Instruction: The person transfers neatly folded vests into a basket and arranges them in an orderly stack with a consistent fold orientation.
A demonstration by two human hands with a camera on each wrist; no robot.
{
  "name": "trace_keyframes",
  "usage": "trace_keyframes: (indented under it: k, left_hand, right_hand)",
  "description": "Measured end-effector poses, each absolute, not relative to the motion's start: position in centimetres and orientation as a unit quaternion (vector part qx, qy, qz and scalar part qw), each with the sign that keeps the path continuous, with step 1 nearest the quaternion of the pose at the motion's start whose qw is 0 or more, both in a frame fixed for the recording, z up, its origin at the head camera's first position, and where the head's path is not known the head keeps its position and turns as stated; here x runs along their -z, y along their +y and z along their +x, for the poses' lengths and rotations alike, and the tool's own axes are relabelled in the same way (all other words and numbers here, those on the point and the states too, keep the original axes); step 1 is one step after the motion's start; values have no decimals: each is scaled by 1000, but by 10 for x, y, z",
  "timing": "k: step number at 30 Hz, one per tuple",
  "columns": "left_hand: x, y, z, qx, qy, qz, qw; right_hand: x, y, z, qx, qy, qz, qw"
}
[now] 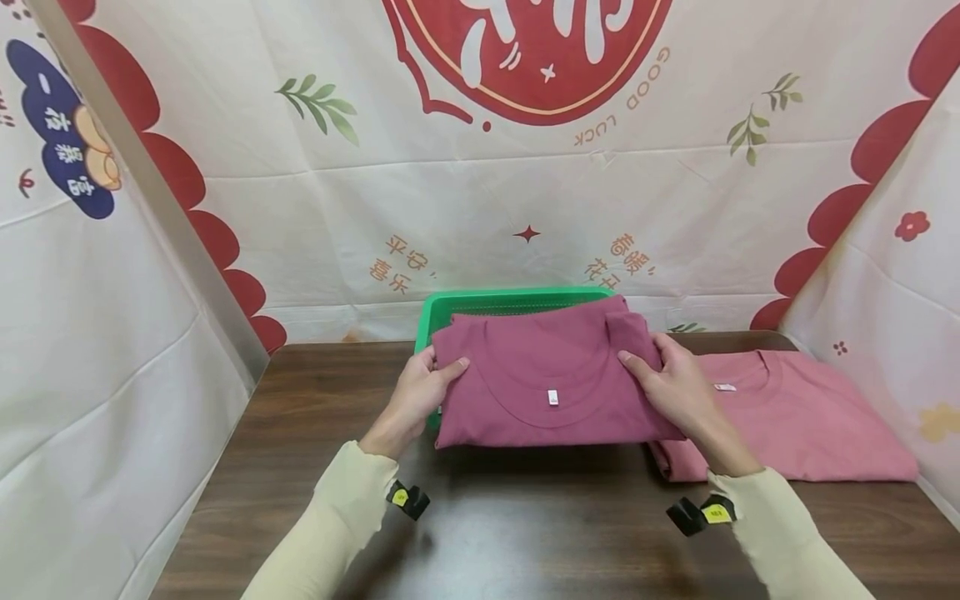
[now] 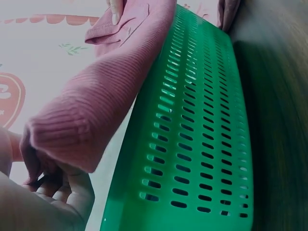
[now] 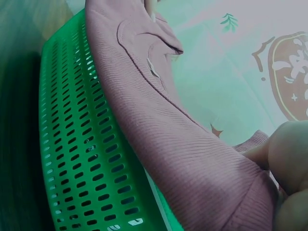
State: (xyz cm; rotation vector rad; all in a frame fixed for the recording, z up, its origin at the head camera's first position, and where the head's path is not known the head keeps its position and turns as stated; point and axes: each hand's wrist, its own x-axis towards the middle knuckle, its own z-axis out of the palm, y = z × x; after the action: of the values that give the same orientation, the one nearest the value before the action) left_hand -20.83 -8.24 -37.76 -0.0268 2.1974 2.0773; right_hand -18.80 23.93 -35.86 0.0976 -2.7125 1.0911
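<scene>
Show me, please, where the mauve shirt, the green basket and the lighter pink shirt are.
Mauve shirt [image 1: 551, 367]: head view, fabric inside its neckline.
Green basket [image 2: 198, 122]: left wrist view, slotted side wall.
Lighter pink shirt [image 1: 810, 425]: head view, middle of its visible front.

left hand [image 1: 418, 396]: pinching, thumb on top, fingers [image 2: 79, 195] curled underneath
right hand [image 1: 681, 387]: pinching, thumb on top, fingers mostly hidden
thumbs [image 1: 453, 369]: both angled inward
hands: apart, about level
left forearm [image 1: 322, 527]: reaching forward, slanting inward, pale sleeve
right forearm [image 1: 783, 529]: same, mirrored
wrists [image 1: 384, 435]: bare above cuffs [image 1: 358, 467]
</scene>
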Motion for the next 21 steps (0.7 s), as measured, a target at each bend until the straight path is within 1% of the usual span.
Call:
trace_keyframes:
  k: [10, 21]
  left_hand:
    - [375, -84, -215, -668, 741, -16, 63]
    - [375, -87, -228, -657, 750, -17, 73]
  right_hand:
    - [364, 237, -198, -384, -917, 30, 105]
    - [369, 233, -206, -399, -909, 22, 120]
